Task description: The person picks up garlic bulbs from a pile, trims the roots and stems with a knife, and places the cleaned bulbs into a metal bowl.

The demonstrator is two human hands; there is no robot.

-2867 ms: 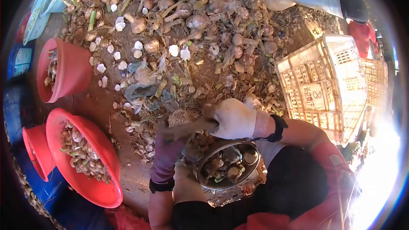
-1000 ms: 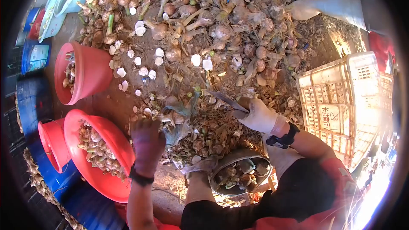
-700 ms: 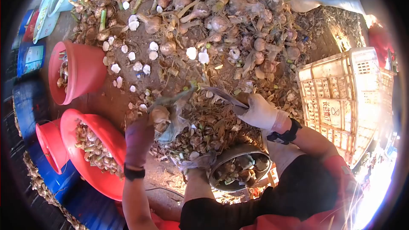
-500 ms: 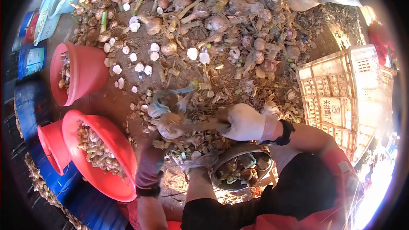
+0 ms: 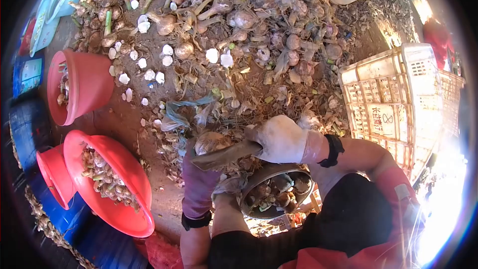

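My right hand (image 5: pixel 284 139), in a white glove, is closed around the handle end of a knife (image 5: pixel 226 155). Its wide, dirty blade points left and passes in front of my left hand (image 5: pixel 199 177). That hand wears a purplish glove and is wrapped round a garlic bulb (image 5: pixel 211 141), just above the blade; some of its fingers are hidden. Below my right hand sits a dark round bucket (image 5: pixel 244 203) containing garlic pieces and cut stem bits. A torn bluish plastic strip (image 5: pixel 174 114) lies beyond the bulb.
Garlic bulbs with stems (image 5: pixel 239 17) cover the ground ahead, with white trimmed pieces (image 5: pixel 212 56) among husks. At left stand a pink bucket (image 5: pixel 92 87) and a red basin (image 5: pixel 134 179) holding garlic. White plastic crates (image 5: pixel 381 109) stand at right.
My left hand has come up and right with the garlic bulb, closer to my right hand. The knife blade now angles down-left across the front of the left hand. The view has shifted slightly.
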